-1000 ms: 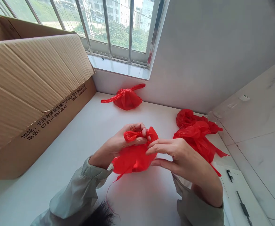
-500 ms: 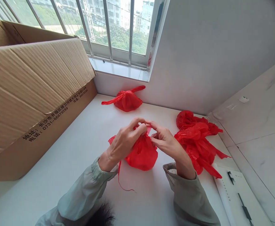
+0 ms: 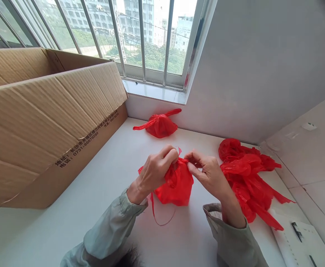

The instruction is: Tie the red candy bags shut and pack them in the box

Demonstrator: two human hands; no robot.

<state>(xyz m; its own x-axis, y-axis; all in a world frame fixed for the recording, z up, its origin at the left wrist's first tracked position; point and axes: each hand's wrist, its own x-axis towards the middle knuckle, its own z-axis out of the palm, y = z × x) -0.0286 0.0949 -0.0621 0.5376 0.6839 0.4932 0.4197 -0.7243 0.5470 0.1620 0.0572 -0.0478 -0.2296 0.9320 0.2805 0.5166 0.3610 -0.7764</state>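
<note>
A red plastic bag [image 3: 177,189] rests on the white table, its top gathered between my two hands. My left hand [image 3: 156,167] is closed around the bunched neck on the left. On the other side, my right hand [image 3: 205,170] pinches a twisted end of the same bag with thumb and fingers. A thin red strip hangs from the bag and curls on the tabletop below. What the bag contains is hidden.
Behind my hands, a tied red bag [image 3: 162,126] sits by the wall. Crumpled red bags [image 3: 245,174] are heaped at the right, beside a notebook [image 3: 304,241] with a black pen [image 3: 297,231]. An open cardboard box [image 3: 53,118] stands at the left, under a barred window [image 3: 151,40].
My hands have drawn apart at the bag's neck, with a twisted end now stretched between them. The whole view has shifted, so everything appears further right and lower.
</note>
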